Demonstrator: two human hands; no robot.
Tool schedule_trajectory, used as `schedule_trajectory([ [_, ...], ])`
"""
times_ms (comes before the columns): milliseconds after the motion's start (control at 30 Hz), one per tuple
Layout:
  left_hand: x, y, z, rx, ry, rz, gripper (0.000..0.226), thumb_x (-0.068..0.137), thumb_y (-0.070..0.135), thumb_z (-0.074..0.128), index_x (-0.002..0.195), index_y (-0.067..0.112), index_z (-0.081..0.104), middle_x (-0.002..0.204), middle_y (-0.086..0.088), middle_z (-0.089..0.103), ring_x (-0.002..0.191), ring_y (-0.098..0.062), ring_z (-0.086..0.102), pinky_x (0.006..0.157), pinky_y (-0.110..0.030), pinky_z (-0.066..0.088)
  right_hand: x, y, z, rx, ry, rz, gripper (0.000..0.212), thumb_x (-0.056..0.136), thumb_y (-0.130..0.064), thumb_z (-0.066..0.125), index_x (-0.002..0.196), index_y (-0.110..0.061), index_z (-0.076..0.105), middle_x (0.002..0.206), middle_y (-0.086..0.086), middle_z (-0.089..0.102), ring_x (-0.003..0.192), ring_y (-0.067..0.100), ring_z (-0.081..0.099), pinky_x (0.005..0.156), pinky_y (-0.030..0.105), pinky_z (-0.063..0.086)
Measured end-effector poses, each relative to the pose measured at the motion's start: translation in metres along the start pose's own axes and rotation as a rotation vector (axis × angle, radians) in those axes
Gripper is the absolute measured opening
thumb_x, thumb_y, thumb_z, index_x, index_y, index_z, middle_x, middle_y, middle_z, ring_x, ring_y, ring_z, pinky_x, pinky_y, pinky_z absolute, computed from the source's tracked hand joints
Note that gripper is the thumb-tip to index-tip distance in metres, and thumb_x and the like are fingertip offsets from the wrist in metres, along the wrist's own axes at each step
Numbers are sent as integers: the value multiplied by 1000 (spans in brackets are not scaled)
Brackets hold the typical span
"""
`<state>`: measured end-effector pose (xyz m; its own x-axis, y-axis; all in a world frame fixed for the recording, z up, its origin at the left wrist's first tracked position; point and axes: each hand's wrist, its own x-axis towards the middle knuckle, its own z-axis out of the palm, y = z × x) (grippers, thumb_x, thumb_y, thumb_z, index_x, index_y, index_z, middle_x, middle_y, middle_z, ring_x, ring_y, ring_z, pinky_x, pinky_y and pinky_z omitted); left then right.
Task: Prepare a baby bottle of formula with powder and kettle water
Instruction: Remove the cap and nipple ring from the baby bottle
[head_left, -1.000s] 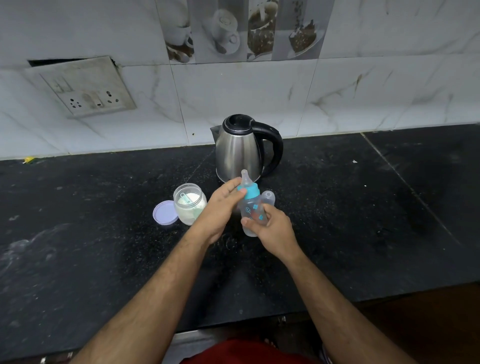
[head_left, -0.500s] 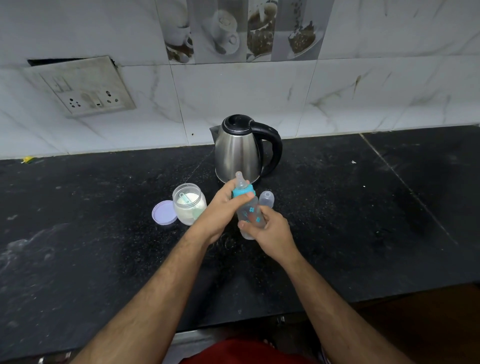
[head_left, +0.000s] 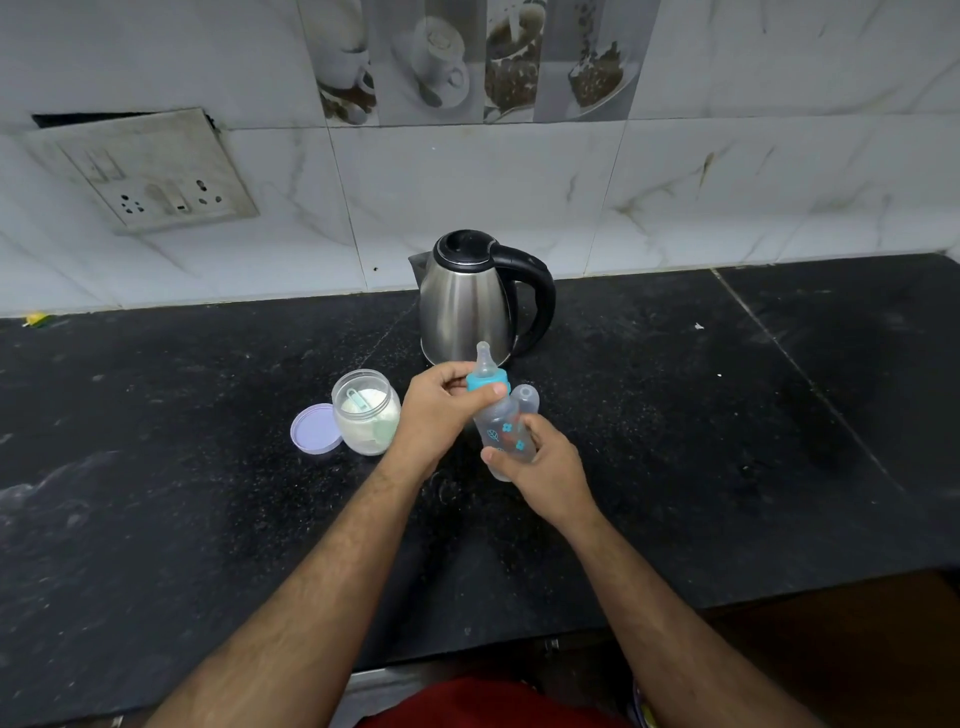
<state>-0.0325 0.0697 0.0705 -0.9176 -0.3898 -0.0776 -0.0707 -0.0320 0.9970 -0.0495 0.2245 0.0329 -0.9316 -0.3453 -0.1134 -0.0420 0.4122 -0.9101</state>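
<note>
A clear baby bottle (head_left: 503, 431) with blue and orange prints is held tilted above the black counter (head_left: 727, 415). My right hand (head_left: 540, 467) grips its body from below. My left hand (head_left: 441, 410) pinches the blue collar (head_left: 485, 380) that carries the clear teat (head_left: 484, 358). Just behind the bottle stands its clear cap (head_left: 527, 397) on the counter. The steel kettle (head_left: 467, 306) with a black handle and lid stands farther back. To the left stands an open jar of white powder (head_left: 366, 413) with a pale scoop inside.
The jar's lilac lid (head_left: 314, 428) lies flat on the counter left of the jar. A switch and socket plate (head_left: 150, 174) hangs on the tiled wall at the left. The counter's front edge runs near my forearms.
The bottle has tipped from leaning left to more upright, and my left thumb and fingers have shifted around the blue collar. The right hand keeps its grip on the body.
</note>
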Motion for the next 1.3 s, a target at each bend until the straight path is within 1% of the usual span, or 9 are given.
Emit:
schedule_trajectory([
  [133,9,-6,2,32,59,26,33,79,17,81,110,12,73,102,0,76,96,-13,71,85,-25,56,4,11,-5,-35,40,31,41,79,-30,81,114,-21,61,107,-11,67,97,5,64,82,24,54],
  [200,16,-14,1,61,91,19,31,77,16,82,106,15,73,99,0,76,92,-12,70,87,-28,56,6,17,-9,-47,60,67,43,78,-28,82,113,-20,60,107,-9,66,98,7,64,84,28,55],
  [300,26,-36,-2,180,112,-7,30,74,17,84,100,23,72,94,3,76,87,-10,70,89,-32,57,11,25,-13,-63,95,90,43,75,-25,82,111,-18,60,107,-5,67,98,12,64,78,25,52],
  [467,40,-65,-3,476,106,-85,40,72,24,85,109,20,70,93,7,72,78,-4,64,78,-23,50,17,33,-19,-81,95,98,43,73,-24,84,109,-21,59,112,-5,65,103,13,63,87,33,55],
  [633,53,-87,-5,673,74,-90,48,71,27,85,116,18,70,107,2,73,94,-13,65,84,-26,47,22,41,-24,-94,90,96,48,71,-28,84,112,-24,59,113,-5,65,105,12,63,91,39,56],
  [1067,79,-113,3,818,64,-99,54,71,29,85,120,20,66,120,-4,66,107,-24,63,96,-46,49,24,42,-27,-116,67,98,48,72,-23,83,115,-24,60,113,-9,65,106,8,61,92,33,54],
  [1133,80,-115,3,836,65,-93,60,71,30,85,125,18,63,125,-6,64,112,-25,61,99,-46,48,24,41,-29,-123,62,99,49,73,-23,84,116,-24,60,114,-9,64,107,8,60,92,30,53],
  [1233,78,-115,3,814,74,-119,85,69,32,87,143,15,48,139,-9,53,124,-27,54,105,-46,44,24,42,-28,-123,71,99,50,72,-24,84,116,-24,61,115,-9,64,109,9,60,94,32,52],
  [1300,69,-114,3,749,113,-102,88,70,31,87,145,14,44,140,-8,50,123,-25,55,105,-45,45,24,43,-27,-118,90,102,52,70,-27,84,116,-24,63,115,-9,64,109,9,60,95,34,53],
])
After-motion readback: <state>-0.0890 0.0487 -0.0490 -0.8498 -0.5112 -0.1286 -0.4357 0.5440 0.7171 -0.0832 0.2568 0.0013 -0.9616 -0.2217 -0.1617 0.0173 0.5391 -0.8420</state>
